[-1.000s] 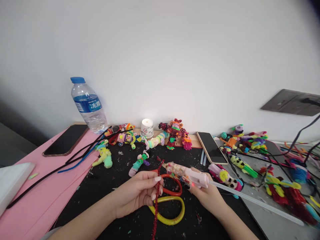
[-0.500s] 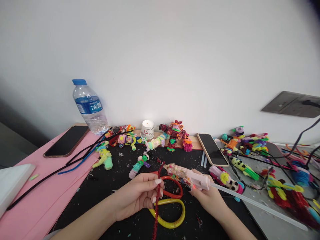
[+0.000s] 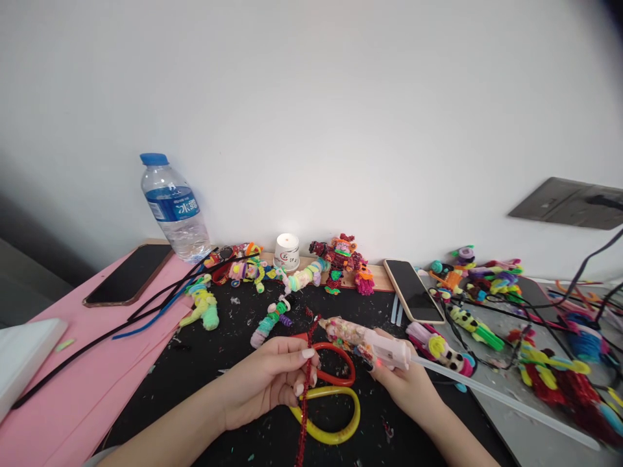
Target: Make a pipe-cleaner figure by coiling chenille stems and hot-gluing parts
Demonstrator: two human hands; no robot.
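Observation:
My left hand (image 3: pixel 277 376) pinches a glittery red pipe cleaner (image 3: pixel 304 415), which hangs down past the fingers and has a curled upper end. In my right hand (image 3: pixel 402 376) is a pink hot glue gun (image 3: pixel 384 348) with a long clear glue stick (image 3: pixel 506 398) sticking out behind. Its nozzle points left, right at the upper part of the pipe cleaner; whether they touch I cannot tell. A small red light glows on the gun. Under my hands lies a pair of scissors with one red handle and one yellow handle (image 3: pixel 357 415); the blades are mostly hidden.
Pipe-cleaner figures (image 3: pixel 341 256) line the wall, with more (image 3: pixel 479 327) at right. A water bottle (image 3: pixel 172 211), an upturned paper cup (image 3: pixel 287 251) and two phones, one dark (image 3: pixel 129 275) and one pale-edged (image 3: pixel 413 292), stand or lie around the scrap-strewn black mat (image 3: pixel 195 363).

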